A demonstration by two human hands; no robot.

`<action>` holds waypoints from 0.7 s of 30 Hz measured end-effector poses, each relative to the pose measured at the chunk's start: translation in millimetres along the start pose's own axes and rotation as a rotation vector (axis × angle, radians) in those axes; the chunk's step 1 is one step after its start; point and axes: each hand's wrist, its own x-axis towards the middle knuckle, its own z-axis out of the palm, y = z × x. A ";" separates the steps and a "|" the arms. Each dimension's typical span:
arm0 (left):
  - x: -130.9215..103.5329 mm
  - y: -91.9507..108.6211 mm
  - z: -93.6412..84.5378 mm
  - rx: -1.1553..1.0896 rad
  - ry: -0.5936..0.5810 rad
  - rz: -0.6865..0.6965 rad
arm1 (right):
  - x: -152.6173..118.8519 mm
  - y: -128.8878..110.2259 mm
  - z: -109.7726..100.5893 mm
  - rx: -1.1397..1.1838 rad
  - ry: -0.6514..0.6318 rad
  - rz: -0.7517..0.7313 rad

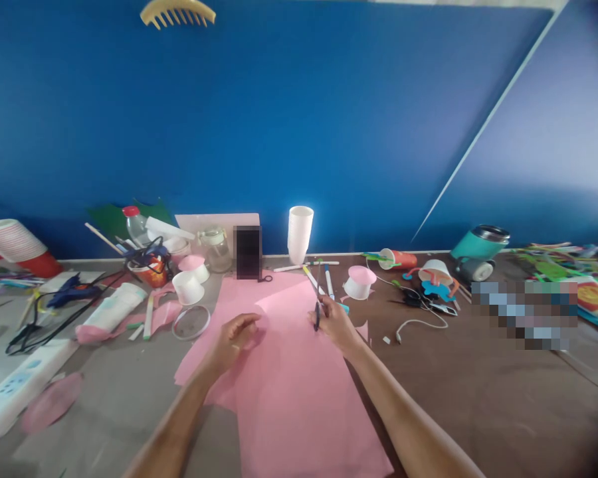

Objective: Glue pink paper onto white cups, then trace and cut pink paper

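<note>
Pink paper sheets (303, 398) lie in front of me, overlapping, with one corner lifted near the middle. My right hand (335, 324) is closed on dark-handled scissors (317, 312), whose blades point away from me over the sheet's right edge. On the left part of the paper rests my left hand (236, 338), its fingers curled toward the thumb; whether a paper edge is between them is too small to tell. Beyond the paper stands a tall stack of white cups (299, 234). A white cup with a pink top (357, 283) is just past my right hand.
At left are a power strip (17, 385), a blue glue gun (72, 292), white cups (188, 288), a tape ring (191, 322) and a glass jar (215, 250). Markers (329, 281) lie behind the paper. A teal flask (481, 243), cables (428, 323) and craft pieces are at right.
</note>
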 end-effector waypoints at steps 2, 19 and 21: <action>1.9 1.3 -2.5 0.066 0.067 0.042 | 0.8 0.9 0.7 -0.071 0.019 -0.043; 76.3 -12.0 -22.3 0.911 0.289 0.237 | -1.5 24.8 6.5 -0.473 -0.019 -0.290; 90.0 -12.2 -18.1 0.971 0.333 0.234 | -1.8 28.0 7.2 -0.554 -0.056 -0.300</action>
